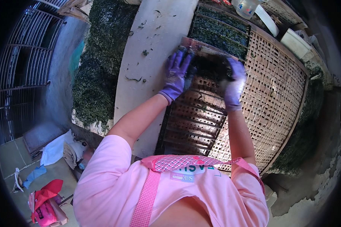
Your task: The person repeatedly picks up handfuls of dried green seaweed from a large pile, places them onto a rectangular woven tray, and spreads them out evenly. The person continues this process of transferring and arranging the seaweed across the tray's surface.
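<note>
A dark green, wet-looking clump of shredded plant matter (210, 67) lies between my two hands, over a slatted frame (195, 121) on a woven mat. My left hand (175, 73), in a purple glove smeared with green bits, is pressed against the clump's left side with its fingers pointing away from me. In a matching glove, my right hand (235, 81) curves round the right side; it is partly blurred and glare-lit. Both hands seem to hold the clump between them. A thin brownish strip (212, 49) crosses just beyond my hands. The clump's underside is hidden.
Dark green material fills the frame's far sections (219, 32). The woven mat (274, 90) spreads to the right. A pale board (151, 56) with scattered green scraps runs along the left, beside a green-covered panel (102, 64). A clear container (246, 8) stands at the far end.
</note>
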`<state>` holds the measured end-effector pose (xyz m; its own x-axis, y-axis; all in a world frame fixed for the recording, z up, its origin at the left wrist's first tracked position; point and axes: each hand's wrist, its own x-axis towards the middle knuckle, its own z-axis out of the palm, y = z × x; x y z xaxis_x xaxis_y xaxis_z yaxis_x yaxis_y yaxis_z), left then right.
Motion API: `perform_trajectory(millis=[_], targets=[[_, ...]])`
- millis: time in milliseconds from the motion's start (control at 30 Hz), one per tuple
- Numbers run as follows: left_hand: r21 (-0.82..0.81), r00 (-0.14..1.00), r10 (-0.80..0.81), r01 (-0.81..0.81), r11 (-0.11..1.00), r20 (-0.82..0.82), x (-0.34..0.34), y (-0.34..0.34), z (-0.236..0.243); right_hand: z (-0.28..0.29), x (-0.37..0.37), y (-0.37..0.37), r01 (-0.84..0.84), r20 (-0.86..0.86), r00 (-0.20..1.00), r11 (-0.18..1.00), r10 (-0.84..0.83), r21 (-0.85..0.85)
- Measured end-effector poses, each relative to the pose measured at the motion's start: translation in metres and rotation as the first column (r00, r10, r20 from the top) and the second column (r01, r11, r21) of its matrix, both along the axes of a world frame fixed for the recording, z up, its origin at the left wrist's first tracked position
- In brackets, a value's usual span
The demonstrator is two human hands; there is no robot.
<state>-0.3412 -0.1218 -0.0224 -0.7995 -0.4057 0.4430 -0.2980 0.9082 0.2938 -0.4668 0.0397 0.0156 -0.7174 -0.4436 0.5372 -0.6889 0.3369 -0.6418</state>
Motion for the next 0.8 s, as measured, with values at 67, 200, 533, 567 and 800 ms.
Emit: perform_trajectory(millis=[67, 200, 533, 567, 800], targets=[[-0.083, 0.993, 0.004, 0.005, 0.997, 0.115, -0.001, -0.002, 0.001, 0.021, -0.012, -0.007, 0.177, -0.09, 0.981, 0.983, -0.171, 0.057], [0.054, 0.999, -0.037, 0.038, 0.998, -0.007, -0.007, 0.002, 0.005, -0.005, -0.052, -0.006, -0.007, -0.142, 0.989, 0.963, 0.046, 0.268], [0.11, 0.987, -0.114, 0.127, 0.986, -0.116, -0.004, 0.005, -0.013, -0.007, 0.006, 0.013, -0.075, -0.034, 0.995, 0.924, 0.094, 0.374], [0.093, 0.993, -0.112, 0.114, 0.989, -0.028, -0.008, 0.004, -0.015, -0.004, 0.003, 0.014, -0.091, -0.003, 0.995, 0.921, 0.1, 0.379], [0.191, 0.988, -0.145, 0.134, 0.972, 0.045, 0.085, 0.013, -0.004, -0.022, -0.015, 0.021, -0.148, 0.017, 0.987, 0.881, 0.157, 0.449]])
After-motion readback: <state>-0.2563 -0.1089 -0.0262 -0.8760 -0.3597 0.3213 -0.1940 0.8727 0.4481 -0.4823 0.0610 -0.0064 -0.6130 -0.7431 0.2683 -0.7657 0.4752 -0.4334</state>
